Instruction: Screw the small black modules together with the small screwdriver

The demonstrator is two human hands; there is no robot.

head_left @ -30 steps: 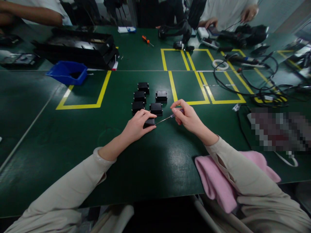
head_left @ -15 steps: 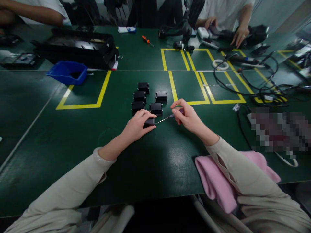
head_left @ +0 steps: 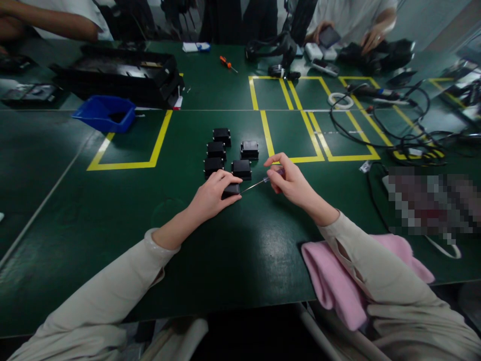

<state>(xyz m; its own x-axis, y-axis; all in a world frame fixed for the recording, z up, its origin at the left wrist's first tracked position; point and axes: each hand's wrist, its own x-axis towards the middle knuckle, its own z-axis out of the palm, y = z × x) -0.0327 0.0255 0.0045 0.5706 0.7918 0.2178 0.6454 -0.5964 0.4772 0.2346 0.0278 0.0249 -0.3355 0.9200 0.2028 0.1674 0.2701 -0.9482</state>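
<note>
One box half under left hand

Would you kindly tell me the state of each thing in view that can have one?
left hand: closed on the small black box, pressing it down
small black box: held flat under the fingers
right hand: pinching the slim screwdriver
slim screwdriver: tilted low, tip at the held box
five black boxes: standing in two rows, not held
blue bin: upright, open
orange screwdriver: lying unused
pink cloth: bunched under the right sleeve
</note>
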